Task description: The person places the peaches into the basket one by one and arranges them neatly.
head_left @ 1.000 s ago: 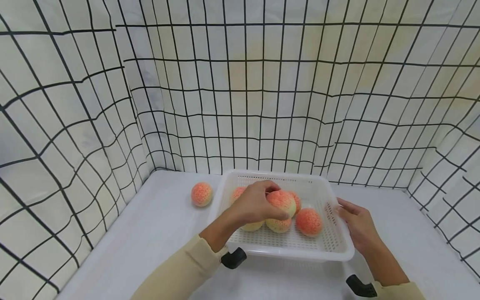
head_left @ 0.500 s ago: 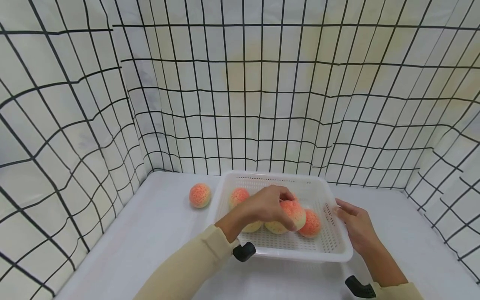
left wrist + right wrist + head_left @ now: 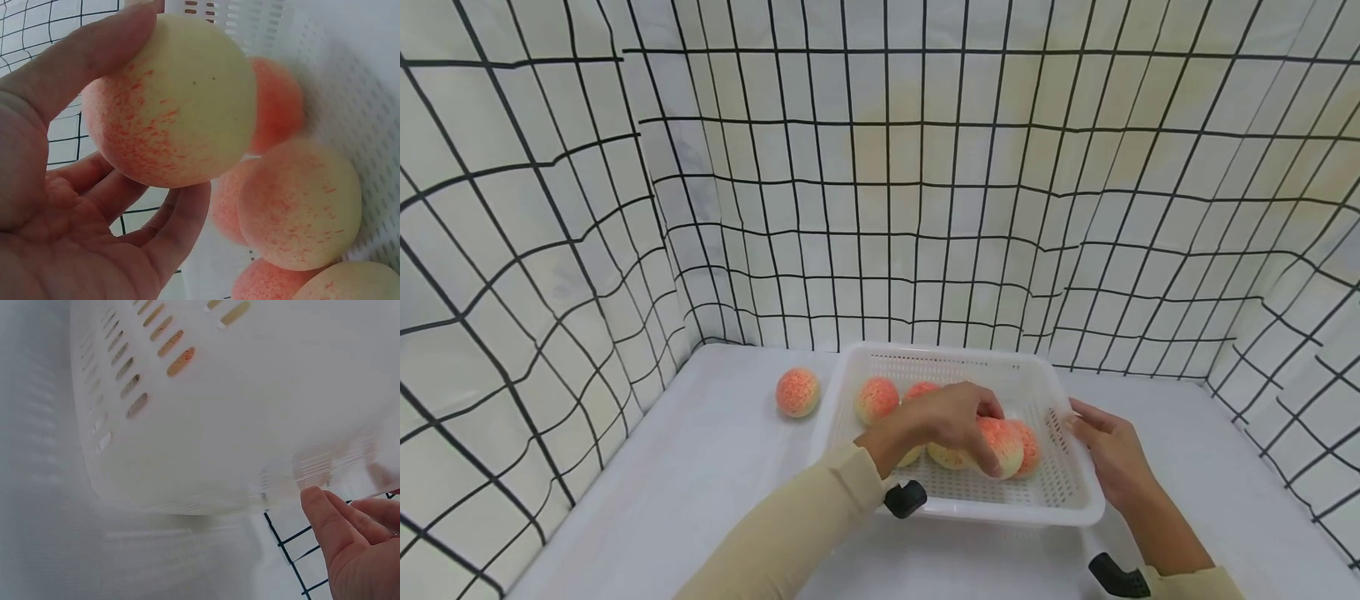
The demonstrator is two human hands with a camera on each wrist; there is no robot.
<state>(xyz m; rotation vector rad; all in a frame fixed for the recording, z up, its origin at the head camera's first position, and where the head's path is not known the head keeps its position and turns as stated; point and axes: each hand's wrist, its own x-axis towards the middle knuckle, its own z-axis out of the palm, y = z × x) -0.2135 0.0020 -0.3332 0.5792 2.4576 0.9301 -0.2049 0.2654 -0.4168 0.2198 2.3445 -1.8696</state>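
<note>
My left hand [image 3: 958, 417] holds a peach [image 3: 181, 106], thumb on one side and fingers curled beneath it in the left wrist view. This peach is inside the white perforated basket [image 3: 977, 510], low over its right half, and overlaps another peach [image 3: 1026, 448] in the head view. Several more peaches lie to the left, among them one peach [image 3: 877, 400] near the left wall; my wrist hides some. At the basket's right side, my right hand [image 3: 1116, 458] grips the rim, with fingertips [image 3: 314, 499] against the wall in the right wrist view.
One loose peach [image 3: 798, 392] rests on the white table [image 3: 700, 467], just left of the basket. Behind the table and along both sides rises a black wire grid [image 3: 887, 233] with pale cloth beyond it.
My left hand has carried the peach rightward and down inside the basket, uncovering peaches at the left and back. The right hand stays at the basket's side.
</note>
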